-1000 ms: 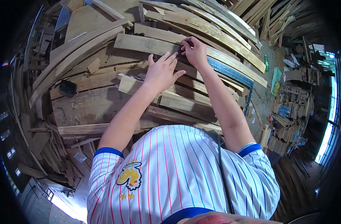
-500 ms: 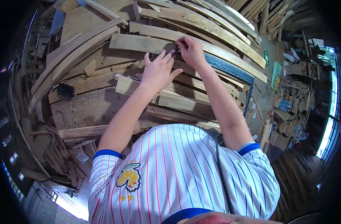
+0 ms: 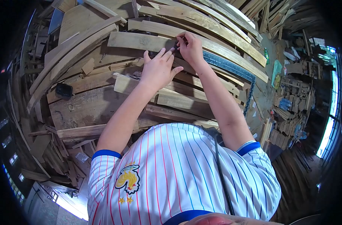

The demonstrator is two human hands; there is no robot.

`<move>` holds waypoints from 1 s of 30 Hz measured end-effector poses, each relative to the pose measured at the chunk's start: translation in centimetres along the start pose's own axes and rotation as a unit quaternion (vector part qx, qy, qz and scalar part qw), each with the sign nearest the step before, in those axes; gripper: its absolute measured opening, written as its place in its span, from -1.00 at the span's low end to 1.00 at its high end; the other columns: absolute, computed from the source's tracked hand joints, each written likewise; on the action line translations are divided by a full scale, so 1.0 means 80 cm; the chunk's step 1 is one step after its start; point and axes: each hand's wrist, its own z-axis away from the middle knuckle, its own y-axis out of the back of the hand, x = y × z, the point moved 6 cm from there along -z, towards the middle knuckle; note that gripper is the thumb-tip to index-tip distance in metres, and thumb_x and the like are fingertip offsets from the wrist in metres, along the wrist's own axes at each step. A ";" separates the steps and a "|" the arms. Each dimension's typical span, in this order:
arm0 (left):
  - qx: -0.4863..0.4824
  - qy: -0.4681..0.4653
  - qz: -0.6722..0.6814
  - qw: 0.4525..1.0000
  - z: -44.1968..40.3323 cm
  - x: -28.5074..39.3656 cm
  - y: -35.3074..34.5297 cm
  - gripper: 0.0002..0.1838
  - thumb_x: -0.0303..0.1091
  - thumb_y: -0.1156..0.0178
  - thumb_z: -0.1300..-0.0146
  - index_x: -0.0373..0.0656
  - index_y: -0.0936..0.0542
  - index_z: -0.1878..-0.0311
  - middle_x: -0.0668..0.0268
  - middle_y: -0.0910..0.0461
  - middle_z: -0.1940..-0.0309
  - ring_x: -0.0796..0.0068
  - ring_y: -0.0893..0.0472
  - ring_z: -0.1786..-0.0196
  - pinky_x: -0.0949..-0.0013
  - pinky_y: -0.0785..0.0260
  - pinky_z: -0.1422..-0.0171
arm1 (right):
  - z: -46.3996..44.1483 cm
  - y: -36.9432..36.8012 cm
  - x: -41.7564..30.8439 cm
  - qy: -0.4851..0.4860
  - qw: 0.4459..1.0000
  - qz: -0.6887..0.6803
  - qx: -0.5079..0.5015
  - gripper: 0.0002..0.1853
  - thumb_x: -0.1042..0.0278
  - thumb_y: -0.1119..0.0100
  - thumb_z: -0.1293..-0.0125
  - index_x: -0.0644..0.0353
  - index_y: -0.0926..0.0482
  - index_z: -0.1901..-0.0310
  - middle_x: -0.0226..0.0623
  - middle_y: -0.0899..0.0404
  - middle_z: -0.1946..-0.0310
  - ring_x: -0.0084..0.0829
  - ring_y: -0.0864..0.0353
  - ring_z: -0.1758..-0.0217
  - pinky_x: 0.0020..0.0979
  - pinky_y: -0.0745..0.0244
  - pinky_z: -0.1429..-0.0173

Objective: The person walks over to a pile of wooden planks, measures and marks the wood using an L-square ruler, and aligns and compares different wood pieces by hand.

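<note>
My left hand (image 3: 158, 71) lies with fingers spread, its fingertips at the lower edge of a short wooden board (image 3: 139, 41). My right hand (image 3: 190, 48) is closed in a pinch just right of the left fingertips, near that board's right end. Whatever is between its fingers is too small and dark to make out. A dark blue carpenter's square (image 3: 225, 64) extends to the right from beneath my right wrist, one leg turning down toward me. Its left part is hidden by my hands. A longer plank (image 3: 231, 58) runs just beyond the square.
Several planks (image 3: 212, 22) are stacked behind. Curved boards (image 3: 66, 62) lean at the left, beside a small black tray (image 3: 64, 91). More lumber (image 3: 186, 103) lies between my arms. At the right are a green bottle (image 3: 266, 56) and piled offcuts (image 3: 283, 138) on the floor.
Both hands keep nearly the same pose over the board. The view has shifted slightly, and the scene sits a little higher and to the left in the frame.
</note>
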 end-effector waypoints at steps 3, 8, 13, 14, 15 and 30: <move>0.009 -0.001 0.003 1.000 0.002 -0.002 -0.002 -0.27 0.31 0.14 -0.55 -0.11 -0.51 -0.42 0.38 -0.38 -0.56 0.37 -0.35 -0.59 -0.44 -0.09 -0.52 | 0.002 0.001 0.007 -0.046 0.997 -0.067 0.000 -0.95 0.57 -0.24 -0.44 0.31 -0.65 0.13 -0.22 -0.71 0.35 -0.46 -0.74 0.39 -0.44 -0.67 0.28; 0.027 -0.011 0.029 0.999 -0.001 -0.004 -0.005 -0.27 0.31 0.11 -0.54 -0.13 -0.53 -0.41 0.35 -0.43 -0.52 0.36 -0.35 -0.59 -0.50 -0.08 -0.51 | 0.008 0.004 0.009 -0.038 0.996 -0.072 -0.027 -0.94 0.56 -0.24 -0.44 0.31 -0.64 0.11 -0.21 -0.71 0.32 -0.45 -0.75 0.34 -0.43 -0.68 0.23; 0.001 -0.006 0.014 1.000 -0.001 -0.004 -0.003 -0.29 0.29 0.13 -0.55 -0.12 -0.53 -0.38 0.36 -0.39 -0.55 0.37 -0.35 -0.59 -0.45 -0.10 -0.50 | 0.007 0.007 -0.011 0.057 0.997 0.026 -0.043 -0.92 0.59 -0.22 -0.39 0.29 -0.62 0.11 -0.14 -0.69 0.26 -0.30 -0.76 0.32 -0.35 -0.66 0.20; -0.001 -0.010 0.013 1.000 -0.001 -0.004 -0.003 -0.29 0.29 0.13 -0.55 -0.12 -0.53 -0.38 0.36 -0.39 -0.55 0.37 -0.35 -0.59 -0.45 -0.10 -0.50 | 0.006 0.008 -0.012 0.053 0.997 0.026 -0.040 -0.92 0.59 -0.22 -0.39 0.29 -0.62 0.11 -0.14 -0.69 0.26 -0.30 -0.76 0.32 -0.35 -0.66 0.20; -0.001 -0.012 0.016 1.000 -0.002 -0.003 -0.001 -0.30 0.28 0.11 -0.55 -0.13 -0.54 -0.36 0.34 -0.40 -0.54 0.35 -0.36 -0.58 -0.45 -0.11 -0.50 | 0.005 0.008 -0.019 0.093 0.992 0.072 -0.041 -0.92 0.59 -0.20 -0.39 0.28 -0.60 0.12 -0.12 -0.68 0.27 -0.25 -0.76 0.30 -0.31 -0.65 0.19; -0.002 -0.006 0.039 0.999 -0.005 -0.002 -0.001 -0.31 0.28 0.03 -0.52 -0.14 -0.56 -0.34 0.28 -0.44 -0.49 0.27 -0.40 -0.56 -0.46 -0.15 -0.50 | 0.011 0.008 -0.003 0.051 0.998 0.004 -0.047 -0.94 0.54 -0.18 -0.45 0.25 -0.58 0.10 -0.14 -0.68 0.31 -0.26 -0.77 0.30 -0.30 -0.63 0.21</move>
